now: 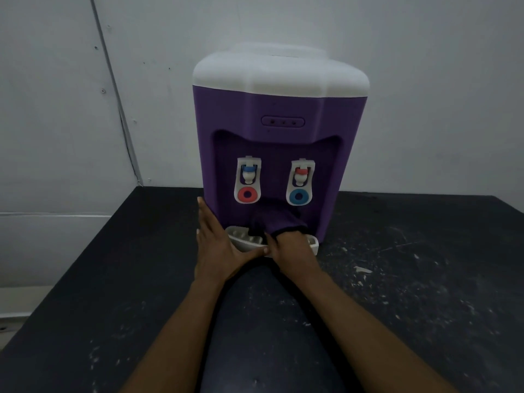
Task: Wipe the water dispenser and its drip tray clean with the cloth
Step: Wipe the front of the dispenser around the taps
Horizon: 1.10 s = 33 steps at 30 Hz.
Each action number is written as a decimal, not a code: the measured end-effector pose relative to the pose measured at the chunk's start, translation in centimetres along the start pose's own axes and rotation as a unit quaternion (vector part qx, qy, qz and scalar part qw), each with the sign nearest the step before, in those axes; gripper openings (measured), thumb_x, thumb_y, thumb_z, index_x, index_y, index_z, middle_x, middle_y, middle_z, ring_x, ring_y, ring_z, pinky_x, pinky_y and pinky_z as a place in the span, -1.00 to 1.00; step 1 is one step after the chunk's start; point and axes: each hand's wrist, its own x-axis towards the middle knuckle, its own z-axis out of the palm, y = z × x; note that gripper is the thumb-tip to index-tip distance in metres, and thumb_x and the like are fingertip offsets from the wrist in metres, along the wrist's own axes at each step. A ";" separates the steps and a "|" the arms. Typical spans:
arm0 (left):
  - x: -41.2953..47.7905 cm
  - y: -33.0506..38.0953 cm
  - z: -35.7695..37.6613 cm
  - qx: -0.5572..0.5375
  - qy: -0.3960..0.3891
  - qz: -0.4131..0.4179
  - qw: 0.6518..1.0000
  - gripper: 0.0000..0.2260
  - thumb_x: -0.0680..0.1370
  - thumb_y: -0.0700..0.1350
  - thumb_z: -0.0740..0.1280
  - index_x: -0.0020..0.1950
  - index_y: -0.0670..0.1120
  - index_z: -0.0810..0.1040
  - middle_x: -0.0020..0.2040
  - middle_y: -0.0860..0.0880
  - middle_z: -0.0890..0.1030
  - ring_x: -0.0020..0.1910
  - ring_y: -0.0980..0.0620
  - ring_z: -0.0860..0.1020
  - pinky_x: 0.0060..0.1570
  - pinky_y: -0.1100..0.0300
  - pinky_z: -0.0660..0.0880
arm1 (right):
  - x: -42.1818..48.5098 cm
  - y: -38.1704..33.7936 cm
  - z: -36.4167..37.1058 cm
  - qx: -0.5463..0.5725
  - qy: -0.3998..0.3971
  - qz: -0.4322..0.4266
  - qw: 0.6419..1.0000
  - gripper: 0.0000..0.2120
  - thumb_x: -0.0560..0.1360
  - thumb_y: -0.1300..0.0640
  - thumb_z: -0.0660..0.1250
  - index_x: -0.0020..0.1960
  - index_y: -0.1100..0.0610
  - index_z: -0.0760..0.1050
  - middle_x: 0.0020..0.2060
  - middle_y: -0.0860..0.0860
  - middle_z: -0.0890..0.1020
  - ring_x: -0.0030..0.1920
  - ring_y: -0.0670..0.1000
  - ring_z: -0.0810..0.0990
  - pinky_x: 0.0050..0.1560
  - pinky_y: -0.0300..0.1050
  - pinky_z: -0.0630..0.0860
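A purple water dispenser [279,114] with a white top stands on a black table, two taps in its front recess. Its white drip tray [241,238] juts out at the base. A dark purple cloth [276,218] lies bunched over the middle of the tray, under the taps. My right hand [295,251] holds the cloth's near end against the tray; its fingers are hidden under the cloth. My left hand [217,242] lies flat with straight fingers along the dispenser's lower left corner, thumb stretched across the tray's front edge.
The black table [411,279] is scuffed and speckled with white flecks, mostly to the right. A grey panelled wall [85,109] stands right behind the dispenser. The table's left edge drops off to a pale floor.
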 end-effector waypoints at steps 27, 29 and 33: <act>-0.9 1.7 0.8 0.061 0.018 -0.049 0.997 0.50 0.08 0.52 0.51 0.52 0.04 -0.56 0.65 -0.10 -0.24 0.63 -0.12 -0.05 0.55 -0.28 0.04 | -2.5 2.6 -3.2 0.112 0.188 -0.027 0.975 -0.76 0.54 0.09 0.34 -0.20 0.24 0.49 -0.31 0.11 0.52 -0.26 0.05 0.45 -0.21 -0.08 0.33; -0.9 1.6 0.9 0.066 0.023 -0.043 0.997 0.49 0.09 0.54 0.49 0.52 0.03 -0.56 0.65 -0.13 -0.20 0.63 -0.14 -0.03 0.54 -0.28 0.07 | -2.5 3.9 -2.9 0.070 0.169 0.012 0.983 -0.69 0.61 0.20 0.37 -0.29 0.19 0.42 -0.38 0.14 0.49 -0.33 0.05 0.39 -0.23 -0.05 0.27; -0.8 1.4 1.0 0.072 0.029 -0.038 0.996 0.49 0.09 0.55 0.48 0.52 0.03 -0.56 0.65 -0.14 -0.17 0.62 -0.14 0.00 0.54 -0.29 0.06 | -1.5 3.7 -1.9 -0.017 0.106 0.061 0.992 -0.73 0.69 0.23 0.21 -0.16 0.21 0.52 -0.17 0.27 0.62 -0.22 0.09 0.41 -0.16 -0.08 0.21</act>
